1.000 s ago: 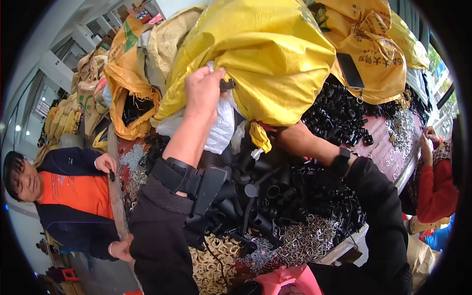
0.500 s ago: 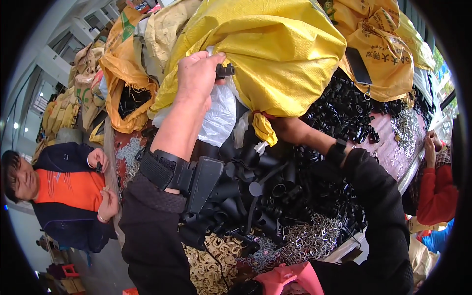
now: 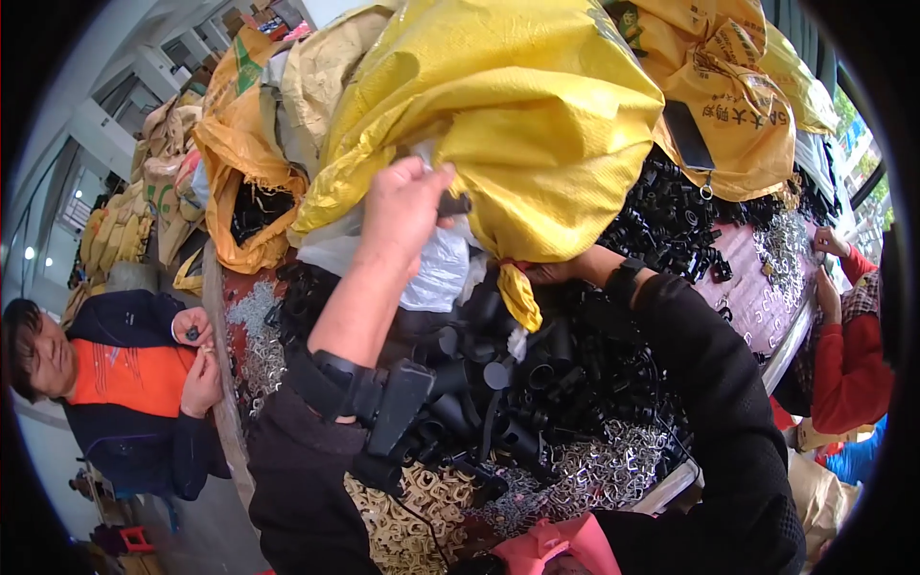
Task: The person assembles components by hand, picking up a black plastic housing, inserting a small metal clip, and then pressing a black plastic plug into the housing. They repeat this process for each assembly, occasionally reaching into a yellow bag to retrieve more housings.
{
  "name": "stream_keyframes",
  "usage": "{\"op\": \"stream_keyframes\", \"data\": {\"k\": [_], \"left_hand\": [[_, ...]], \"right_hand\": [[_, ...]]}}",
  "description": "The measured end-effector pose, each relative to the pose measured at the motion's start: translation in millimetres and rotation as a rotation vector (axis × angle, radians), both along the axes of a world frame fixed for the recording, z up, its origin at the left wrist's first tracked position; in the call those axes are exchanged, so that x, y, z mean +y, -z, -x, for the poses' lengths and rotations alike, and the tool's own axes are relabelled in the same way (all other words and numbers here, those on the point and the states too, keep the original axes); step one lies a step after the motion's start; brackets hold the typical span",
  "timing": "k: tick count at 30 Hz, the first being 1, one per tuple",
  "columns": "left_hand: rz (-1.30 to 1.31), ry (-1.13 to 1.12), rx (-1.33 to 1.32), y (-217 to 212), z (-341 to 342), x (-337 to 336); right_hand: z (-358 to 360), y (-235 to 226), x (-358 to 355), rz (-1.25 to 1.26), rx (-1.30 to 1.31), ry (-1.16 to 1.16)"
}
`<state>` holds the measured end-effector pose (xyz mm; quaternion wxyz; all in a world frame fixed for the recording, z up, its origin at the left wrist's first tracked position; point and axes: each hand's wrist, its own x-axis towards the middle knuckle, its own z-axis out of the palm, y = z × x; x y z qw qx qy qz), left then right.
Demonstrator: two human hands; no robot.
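Observation:
My left hand [image 3: 401, 216] is closed on a small black plastic part [image 3: 454, 204], in front of a big yellow woven sack [image 3: 556, 115]. White plastic sheeting [image 3: 436, 278] hangs from the sack below that hand. The sack's neck is tied off into a short yellow tail [image 3: 518, 297]. My right hand [image 3: 570, 268] reaches in under the sack's lower edge beside this neck. Its fingers are mostly hidden there, so I cannot see what they grip. Black tubes and fittings [image 3: 517, 436] lie heaped below both hands.
Beige clips [image 3: 412, 508] and silver metal clips [image 3: 613, 470] are piled at the near side. More black parts [image 3: 671, 216] and a dark phone [image 3: 688, 134] on an orange sack [image 3: 743, 105] are at the right. Co-workers stand left [image 3: 134, 374] and right [image 3: 853, 345].
My left hand has moved down and slightly right with the black part. The sack's tied tail hangs lower. The left co-worker's hands have come closer together; the right co-worker's have moved up.

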<state>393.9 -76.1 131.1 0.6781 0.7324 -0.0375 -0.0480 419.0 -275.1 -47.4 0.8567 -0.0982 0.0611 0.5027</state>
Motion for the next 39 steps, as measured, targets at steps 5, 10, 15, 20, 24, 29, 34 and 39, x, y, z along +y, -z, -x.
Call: {"op": "stream_keyframes", "data": {"k": [5,10,15,20,24,29,34,39], "left_hand": [[-0.127,0.065,-0.019,34,12,-2],[-0.408,0.075,-0.203,64,20,6],[-0.375,0.045,-0.198,60,32,6],[-0.174,-0.04,-0.029,51,30,-12],[-0.223,-0.066,-0.003,62,26,-14],[-0.252,-0.065,-0.018,64,27,-19],[-0.217,-0.084,-0.01,71,24,-14],[-0.25,-0.097,0.015,78,25,-12]], "right_hand": [[28,-9,-5,0.219,-0.795,-0.265],[69,-44,-19,1.113,-2.251,-0.221],[94,-109,-87,1.525,-1.737,-0.3],[50,-66,-152,2.272,-1.352,0.184],[38,-60,-138,2.493,-1.271,0.143],[37,-56,-142,2.186,-1.329,0.014],[79,-77,-129,1.648,-1.347,0.05],[145,-119,-91,1.396,-2.014,0.003]]}}
